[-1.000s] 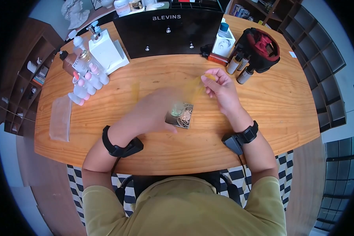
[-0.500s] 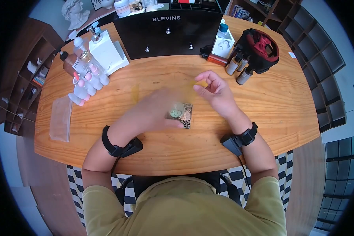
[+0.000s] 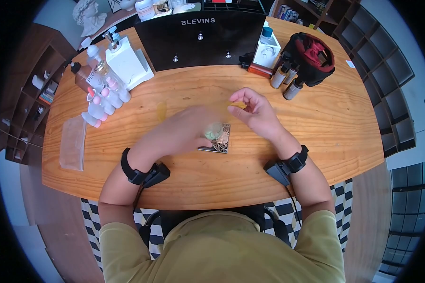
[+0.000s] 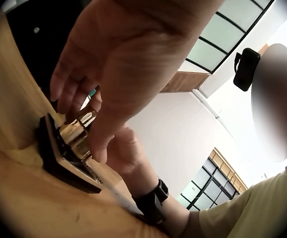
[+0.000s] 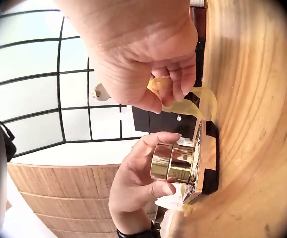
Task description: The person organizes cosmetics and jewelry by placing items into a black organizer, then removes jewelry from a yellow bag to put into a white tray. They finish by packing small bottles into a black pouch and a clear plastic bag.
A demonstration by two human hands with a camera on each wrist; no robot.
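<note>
The left hand (image 3: 186, 127) (image 5: 133, 186), blurred in the head view, has its thumb and fingers around a round gold container (image 5: 173, 162). This container, green-topped in the head view (image 3: 213, 131), stands on an ornate square piece with dark edges (image 3: 222, 145) (image 5: 210, 163). Across it, the right hand (image 3: 259, 115) (image 5: 148, 64) pinches a translucent yellow strip (image 3: 238, 104) between thumb and fingers. In the right wrist view the strip (image 5: 209, 101) loops down beside the square piece. Left of the left hand in the head view shows another yellow portion (image 3: 161, 111); whether it joins the strip is hidden.
A black drawer box (image 3: 200, 42) stands at the back. Bottles and a white pump dispenser (image 3: 123, 61) are at the back left, above a flat pale pouch (image 3: 73, 141). On the back right are a white box (image 3: 267, 49), small bottles (image 3: 293, 89) and a black-red bag (image 3: 311, 56).
The right hand has come left and lower, nearer the left hand, with the yellow strip still pinched. The left hand stays around the container with little movement.
</note>
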